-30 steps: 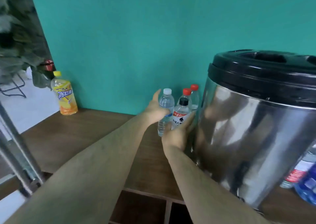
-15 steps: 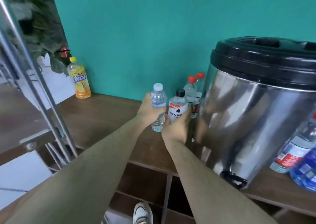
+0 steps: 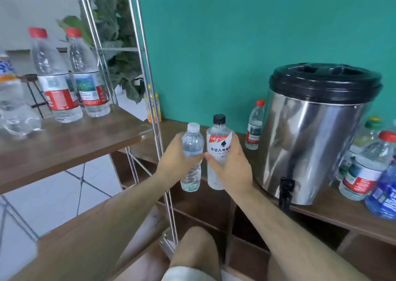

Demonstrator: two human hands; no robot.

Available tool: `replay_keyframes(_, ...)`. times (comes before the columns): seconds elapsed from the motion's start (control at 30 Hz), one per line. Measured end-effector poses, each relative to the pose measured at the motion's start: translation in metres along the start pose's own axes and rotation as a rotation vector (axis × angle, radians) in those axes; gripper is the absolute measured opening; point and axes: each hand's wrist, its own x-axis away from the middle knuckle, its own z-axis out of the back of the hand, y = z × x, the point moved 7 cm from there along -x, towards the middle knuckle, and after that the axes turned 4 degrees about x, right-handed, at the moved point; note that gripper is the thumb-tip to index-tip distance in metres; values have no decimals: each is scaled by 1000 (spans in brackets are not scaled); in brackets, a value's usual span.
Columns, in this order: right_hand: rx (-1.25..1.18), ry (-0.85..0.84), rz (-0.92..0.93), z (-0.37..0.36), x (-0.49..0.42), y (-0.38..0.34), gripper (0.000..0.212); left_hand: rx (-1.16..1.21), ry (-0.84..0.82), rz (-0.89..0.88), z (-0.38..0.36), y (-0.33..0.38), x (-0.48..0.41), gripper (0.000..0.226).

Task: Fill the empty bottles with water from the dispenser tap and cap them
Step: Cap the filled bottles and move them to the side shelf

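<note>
My left hand point(image 3: 174, 161) grips a small clear bottle with a white cap point(image 3: 192, 145), held in the air in front of the counter. Right beside it, my right hand point(image 3: 232, 165) grips a white-labelled bottle with a black cap point(image 3: 218, 143). Both bottles are upright and capped. The steel dispenser point(image 3: 308, 143) with a black lid stands on the counter to the right, its black tap point(image 3: 286, 189) low at the front edge. A red-capped bottle point(image 3: 255, 126) stands by the wall, left of the dispenser.
A metal-framed shelf point(image 3: 70, 137) on the left carries two red-capped bottles point(image 3: 57, 77) and other clear bottles. Several bottles point(image 3: 366, 165) crowd the counter right of the dispenser. A yellow drink bottle point(image 3: 153, 107) stands behind the shelf post. My knees are below.
Both hands have lifted their bottles off the counter and drawn them back toward me, away from the wall. My view has pulled back and swung left, bringing the shelf into sight.
</note>
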Motion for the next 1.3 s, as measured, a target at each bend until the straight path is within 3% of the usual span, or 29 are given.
replay_keyframes(0.17, -46, 42, 237, 56, 2, -91, 88, 1, 103, -147, 76, 71, 53, 60)
replay_keyframes(0.27, -124, 51, 328, 78, -3, -149, 87, -85, 213, -230, 137, 116, 68, 76)
replay_keyframes(0.37, -194, -41, 404, 77, -11, -211, 82, -156, 348, -258, 204, 147, 75, 92)
replay_keyframes(0.47, -262, -129, 479, 60, -15, -273, 78, -188, 469, -267, 264, 162, 79, 91)
replay_keyframes(0.67, -400, -297, 511, -5, -21, -363, 85, -304, 659, -60, 349, 126, 85, 106)
replay_keyframes(0.83, -514, -359, 507, -58, -25, -403, 77, -355, 777, 80, 386, 86, 82, 108)
replay_keyframes(1.1, -568, -495, 479, -131, -16, -419, 75, -362, 952, 152, 417, 45, 81, 108)
replay_keyframes(1.3, -620, -499, 462, -148, -13, -429, 76, -417, 1011, 159, 425, 35, 82, 106)
